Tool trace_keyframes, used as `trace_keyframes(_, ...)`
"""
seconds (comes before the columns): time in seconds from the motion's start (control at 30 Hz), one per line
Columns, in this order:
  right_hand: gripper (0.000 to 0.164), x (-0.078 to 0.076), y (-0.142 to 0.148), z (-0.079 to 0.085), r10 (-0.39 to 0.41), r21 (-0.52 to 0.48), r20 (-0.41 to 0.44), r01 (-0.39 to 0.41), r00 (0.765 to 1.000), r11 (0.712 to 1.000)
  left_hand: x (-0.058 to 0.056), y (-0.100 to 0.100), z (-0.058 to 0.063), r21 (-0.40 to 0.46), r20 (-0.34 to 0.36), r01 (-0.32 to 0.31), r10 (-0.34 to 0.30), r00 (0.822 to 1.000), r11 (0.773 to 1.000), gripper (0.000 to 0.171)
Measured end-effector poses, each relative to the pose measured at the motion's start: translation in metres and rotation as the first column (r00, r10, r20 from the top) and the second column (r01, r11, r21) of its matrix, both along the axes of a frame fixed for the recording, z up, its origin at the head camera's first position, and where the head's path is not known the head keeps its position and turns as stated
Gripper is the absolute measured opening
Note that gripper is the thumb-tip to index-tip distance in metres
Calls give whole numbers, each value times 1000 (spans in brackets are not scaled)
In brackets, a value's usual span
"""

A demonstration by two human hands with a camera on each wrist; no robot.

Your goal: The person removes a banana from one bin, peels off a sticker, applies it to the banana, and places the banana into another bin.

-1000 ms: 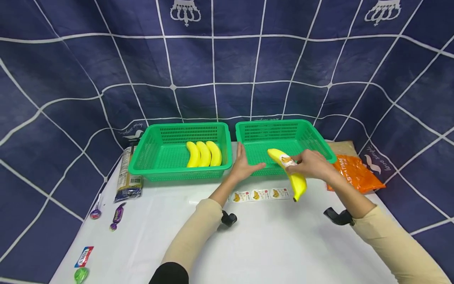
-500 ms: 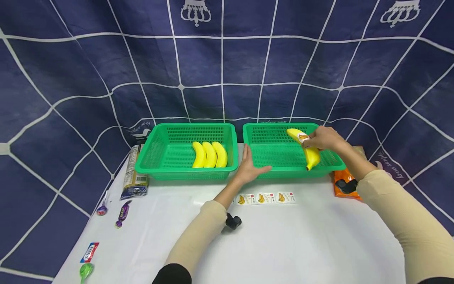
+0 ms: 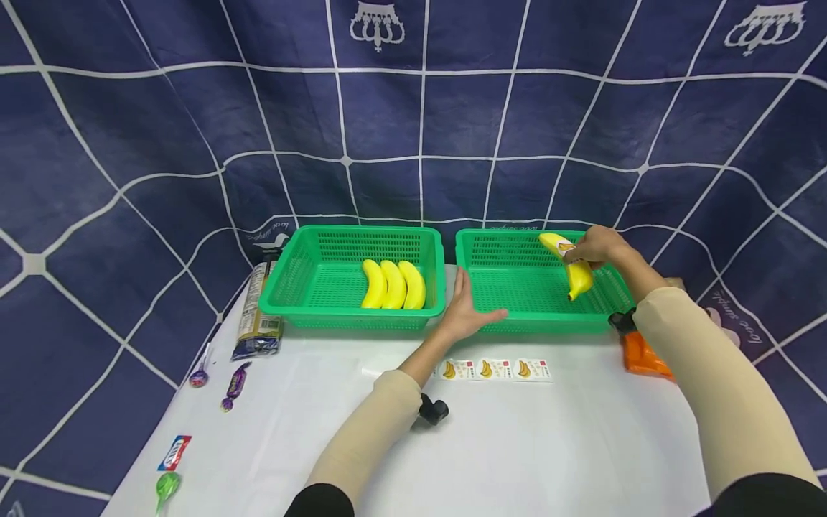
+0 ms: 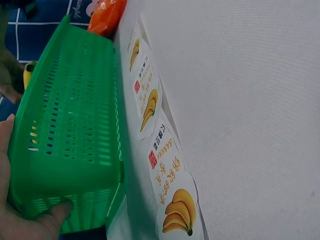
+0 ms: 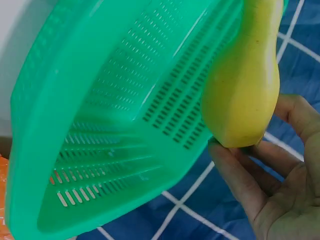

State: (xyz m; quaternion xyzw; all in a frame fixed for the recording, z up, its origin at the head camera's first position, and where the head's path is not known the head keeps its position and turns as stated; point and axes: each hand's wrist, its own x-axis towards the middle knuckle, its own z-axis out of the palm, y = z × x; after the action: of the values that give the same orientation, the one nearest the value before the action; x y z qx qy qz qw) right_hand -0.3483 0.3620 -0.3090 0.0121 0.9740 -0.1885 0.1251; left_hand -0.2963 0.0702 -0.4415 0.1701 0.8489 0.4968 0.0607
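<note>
My right hand (image 3: 599, 245) grips a yellow banana (image 3: 578, 278) from above, with a banana sticker (image 3: 564, 247) on its side. The banana is over the right part of the right green basket (image 3: 536, 317). In the right wrist view, thumb and fingers (image 5: 235, 175) close round the banana (image 5: 242, 95). My left hand (image 3: 466, 312) rests at that basket's near left corner, thumb and fingers spread straight. The left wrist view shows its thumb (image 4: 60, 212) against the basket wall. Three bananas (image 3: 393, 285) lie side by side in the left green basket (image 3: 352, 316).
A strip of banana stickers (image 3: 494, 369) lies before the right basket. Left of the baskets is a printed packet (image 3: 258, 323), with candies (image 3: 236, 384) and a lollipop (image 3: 167, 485) nearer. An orange bag (image 3: 646, 357) sits at the right, partly behind my sleeve.
My right hand has carried the banana away from me and to the right, from the front rim to over the right basket. The left hand stays at the corner; the head view has shifted.
</note>
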Motion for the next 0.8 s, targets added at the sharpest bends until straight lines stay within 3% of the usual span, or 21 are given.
trace_keyframes(0.2,49,-19,22,-14,5,-43,110,0,994,999,2,2,-1,19,2,3,-3,1000,1000,120)
trace_keyframes(0.47,52,-27,39,-32,-9,1,183,9,983,1000,4,3,-3,-11,-11,4,-5,1000,1000,121)
trace_keyframes(0.8,44,-40,44,-41,-55,50,199,46,979,998,2,0,-4,0,-13,-11,11,1000,1000,119)
